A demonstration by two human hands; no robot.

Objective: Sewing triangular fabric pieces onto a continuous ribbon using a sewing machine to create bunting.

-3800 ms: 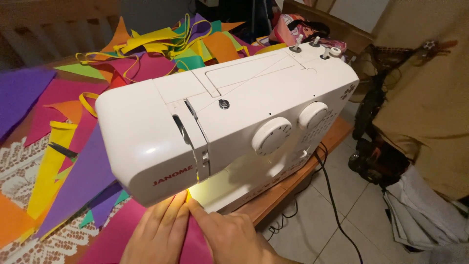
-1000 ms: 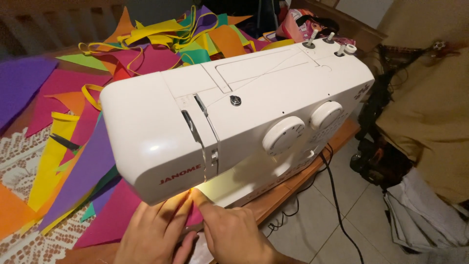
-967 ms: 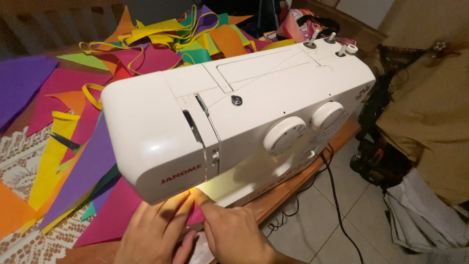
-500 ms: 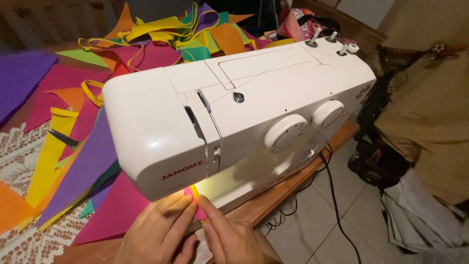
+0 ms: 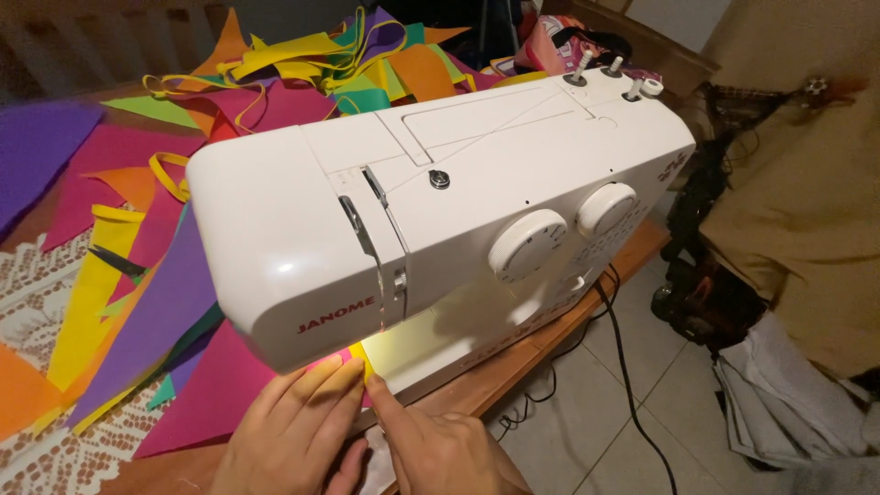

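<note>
wooden table (image 5: 513, 371) strewn with coloured pennants; left hand (image 5: 293, 435) lies flat and right hand (image 5: 431, 445) presses fingertips on pink fabric (image 5: 229, 390) under the white sewing machine (image 5: 431, 229), feeding a seam; steady guiding needed

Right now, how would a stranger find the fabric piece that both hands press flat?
Find the white sewing machine. Under its lit head, the left hand and right hand hold down a pink fabric pennant edged with yellow tape; its neighbours lie loose, untouched.
</note>
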